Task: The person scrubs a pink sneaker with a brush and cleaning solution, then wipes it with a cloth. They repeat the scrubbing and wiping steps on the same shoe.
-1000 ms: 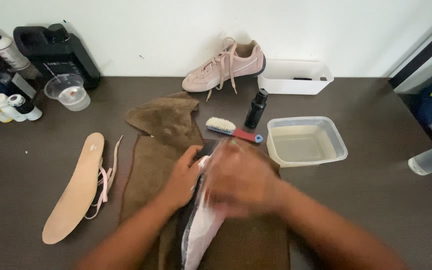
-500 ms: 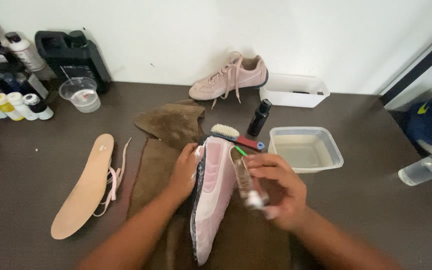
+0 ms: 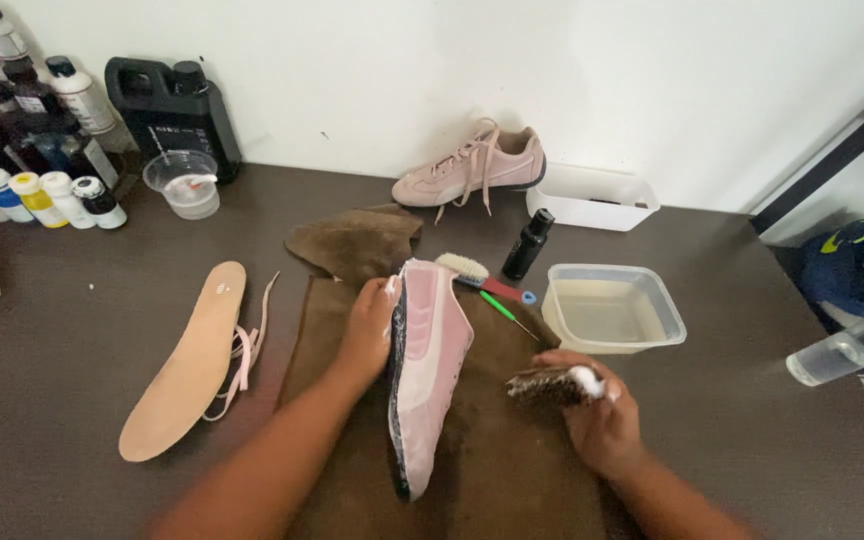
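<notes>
Gripping a pink shoe (image 3: 426,360), left hand (image 3: 367,335); right hand (image 3: 597,415) holds a brush (image 3: 549,385).

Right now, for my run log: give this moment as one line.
left hand: holds pink shoe on its side | right hand: grips brush beside shoe | under: brown towel | nearby: water tub

Both forearms bare, no sleeves, watch, rings or gloves on the left hand (image 3: 367,335) or the right hand (image 3: 600,420) above the brown cloth (image 3: 492,470)
</notes>
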